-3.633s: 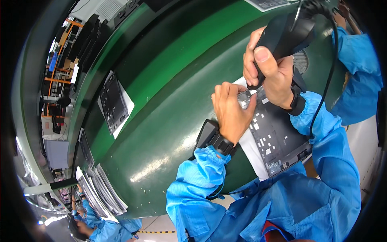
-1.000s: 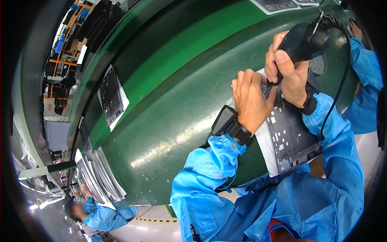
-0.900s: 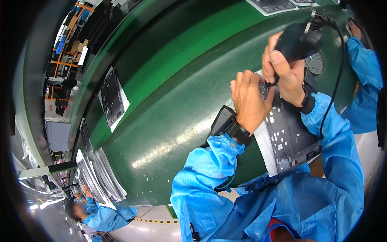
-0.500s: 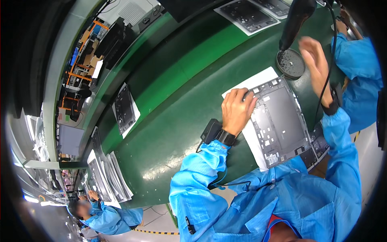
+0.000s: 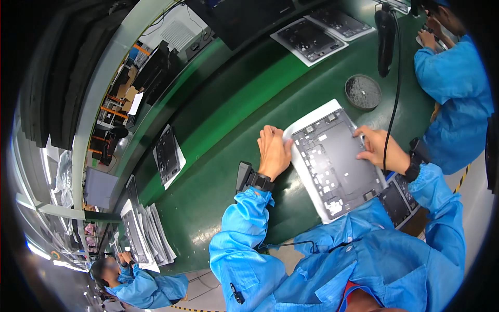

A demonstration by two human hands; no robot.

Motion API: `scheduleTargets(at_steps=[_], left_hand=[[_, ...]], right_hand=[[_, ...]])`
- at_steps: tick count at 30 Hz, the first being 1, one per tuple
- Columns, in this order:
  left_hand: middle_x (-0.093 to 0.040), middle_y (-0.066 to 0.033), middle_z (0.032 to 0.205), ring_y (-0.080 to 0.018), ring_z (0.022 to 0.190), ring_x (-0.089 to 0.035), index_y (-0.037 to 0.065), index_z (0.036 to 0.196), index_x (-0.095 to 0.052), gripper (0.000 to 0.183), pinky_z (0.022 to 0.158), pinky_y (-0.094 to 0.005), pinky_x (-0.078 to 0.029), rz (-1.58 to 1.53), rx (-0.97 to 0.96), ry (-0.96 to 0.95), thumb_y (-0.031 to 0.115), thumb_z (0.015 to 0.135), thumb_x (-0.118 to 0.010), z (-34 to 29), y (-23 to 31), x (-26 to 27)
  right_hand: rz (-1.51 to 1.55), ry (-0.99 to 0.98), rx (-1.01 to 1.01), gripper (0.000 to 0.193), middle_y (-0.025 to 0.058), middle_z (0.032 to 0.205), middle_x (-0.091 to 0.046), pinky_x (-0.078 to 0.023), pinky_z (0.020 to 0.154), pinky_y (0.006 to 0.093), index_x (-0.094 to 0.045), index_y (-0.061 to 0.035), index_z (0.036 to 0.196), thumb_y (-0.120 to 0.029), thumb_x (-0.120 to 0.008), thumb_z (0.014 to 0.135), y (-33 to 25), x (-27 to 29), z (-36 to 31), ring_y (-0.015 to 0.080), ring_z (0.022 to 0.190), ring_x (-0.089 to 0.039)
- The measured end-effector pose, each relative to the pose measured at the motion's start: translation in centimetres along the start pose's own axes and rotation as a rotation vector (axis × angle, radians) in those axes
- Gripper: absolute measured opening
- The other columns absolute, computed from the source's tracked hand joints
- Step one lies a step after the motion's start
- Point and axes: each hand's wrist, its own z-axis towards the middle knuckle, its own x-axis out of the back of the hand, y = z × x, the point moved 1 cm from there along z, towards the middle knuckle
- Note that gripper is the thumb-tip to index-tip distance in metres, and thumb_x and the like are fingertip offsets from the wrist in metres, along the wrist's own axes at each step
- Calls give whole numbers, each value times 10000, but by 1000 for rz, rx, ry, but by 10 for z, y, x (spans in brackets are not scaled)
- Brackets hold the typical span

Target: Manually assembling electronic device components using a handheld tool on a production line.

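A flat dark tablet-like housing [image 5: 345, 156] with small white patches and a row of cut-outs lies tilted on a white sheet [image 5: 303, 179] near me. My left hand [image 5: 275, 153] is beside the sheet's upper left edge, its fingers curled together; whatever they may hold is hidden. Over the housing's right edge is my right hand [image 5: 383, 150], thumb and fingers bent in toward its surface. A small pale bit shows by the fingertips, too small to name. Beyond the housing stands a round black dish [image 5: 363, 92] with a studded or grainy grey inside.
A dark handheld tool [image 5: 385, 41] hangs above the dish, its black cable [image 5: 398, 99] running down past my right hand. More housings [image 5: 310, 41] lie on sheets at the back and left. Stacked sheets [image 5: 156, 234] are at far left. A co-worker in blue [image 5: 452, 99] is on the right.
My right hand has come down from beside the dish onto the housing's right edge. My left hand has moved off the housing's upper left corner, to the left. The view has shifted slightly.
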Motion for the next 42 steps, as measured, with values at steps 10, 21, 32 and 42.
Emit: scheduleTargets(at_steps=[10, 21, 32, 42], left_hand=[[-652, -171, 1140, -210, 1029, -677, 45, 1404, -288, 731, 868, -334, -558, -972, 449, 53, -69, 847, -748, 44, -29, -14], [-666, -237, 1141, -389, 1043, -673, -22, 1328, -480, 622, 974, -454, -508, -125, 685, 654, 133, 794, -759, 137, -353, 53], [-496, -369, 1419, -454, 1128, -674, -119, 1545, -220, 951, 991, -454, -574, -1335, 630, -405, 582, 1006, -570, 250, -31, -25], [-718, -183, 1037, -310, 935, -722, -80, 1111, -621, 429, 828, -441, -579, -1674, 706, -169, 310, 945, -686, 324, 24, -111]], right_hand=[[-46, 506, 126, 96, 75, 628, -515, -418, 553, 339, -590, -8, 940, -58, -662, 900, 69, 110, 120, 168, 545, -521], [-697, -106, 563, 193, 94, 902, -694, -522, 808, 459, -661, -57, 848, -129, -800, 735, 89, 70, 341, 336, 946, -675], [-595, 91, 860, 174, 77, 887, -591, -505, 787, 425, -599, -57, 880, -87, -727, 767, 72, 88, 316, 300, 880, -598], [-558, 218, 694, 120, 77, 921, -628, -520, 835, 444, -661, -71, 886, -81, -746, 803, 121, 92, 312, 307, 956, -627]])
